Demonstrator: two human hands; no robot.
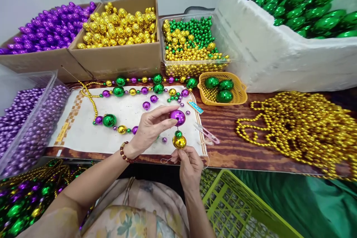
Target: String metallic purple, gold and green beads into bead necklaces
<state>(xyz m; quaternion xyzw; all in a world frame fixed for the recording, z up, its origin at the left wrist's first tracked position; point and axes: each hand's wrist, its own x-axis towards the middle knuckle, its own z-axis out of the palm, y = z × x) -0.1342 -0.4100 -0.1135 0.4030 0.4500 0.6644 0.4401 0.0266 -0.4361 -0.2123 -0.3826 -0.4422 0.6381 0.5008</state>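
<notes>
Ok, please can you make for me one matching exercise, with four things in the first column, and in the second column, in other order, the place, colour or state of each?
1. Large purple bead
2. Beaded bracelet
3. Small plastic basket
4. Plastic crate

A. Lime green
B. Around the left wrist
C. Holds large green beads
D. Between the thumb and fingers of the left hand

Right pairs: 1-D, 2-B, 3-C, 4-A

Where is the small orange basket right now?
In the head view, the basket is right of centre on the wooden table, before the white foam box.
</notes>
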